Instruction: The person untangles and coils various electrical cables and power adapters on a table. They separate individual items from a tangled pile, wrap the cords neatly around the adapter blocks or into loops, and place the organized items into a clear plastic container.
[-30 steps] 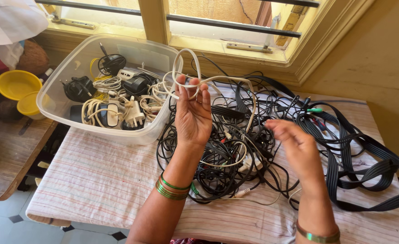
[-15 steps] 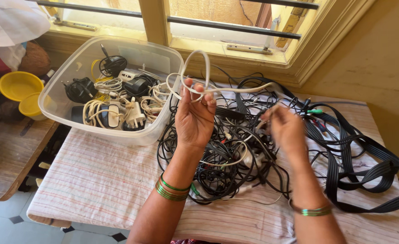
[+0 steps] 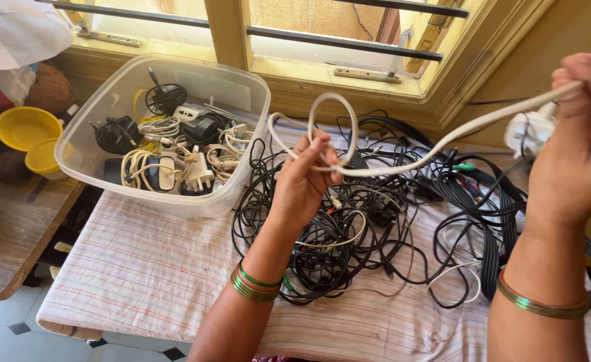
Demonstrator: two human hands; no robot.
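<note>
While looped above the tangle, white cable (image 3: 403, 161) in both closed grips: left hand (image 3: 303, 181), right hand (image 3: 577, 154).

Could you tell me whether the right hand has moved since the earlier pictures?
Yes. The right hand has risen off the black cable tangle and swung right, toward the wall, drawing the white cable taut from the left hand.

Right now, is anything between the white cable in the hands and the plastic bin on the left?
Nothing visible blocks it. The white cable hangs in the air between the left hand and right hand, above the black cable tangle. The bin sits open just left, already holding chargers.
</note>
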